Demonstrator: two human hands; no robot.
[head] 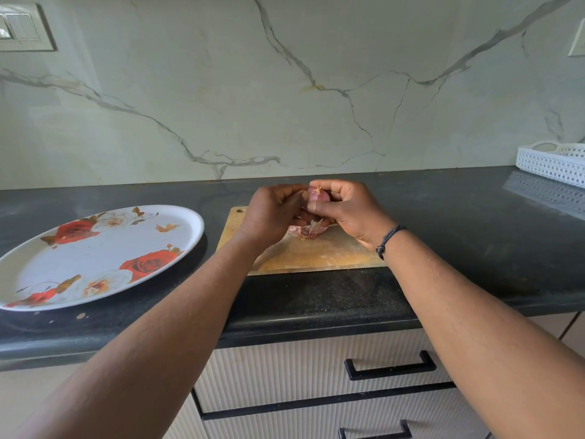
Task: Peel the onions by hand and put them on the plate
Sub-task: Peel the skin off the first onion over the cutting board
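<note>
The surface [443, 217] is dark speckled stone, polished enough to mirror the white perforated plastic tray [552, 163]. The cutting board [316, 251] is worn, matt wood. The plate [95, 258] looks smooth and glossy (rose print). Papery onion skin [304, 231] lies on the board.

Single head-worn view, wide-angle, looking forward and down across a dark countertop [443, 217] toward a marble-veined backsplash [285, 90]. Close range: both forearms enter from the bottom edge. Drawer fronts [316, 369] show below the counter edge. Edges bow.
</note>
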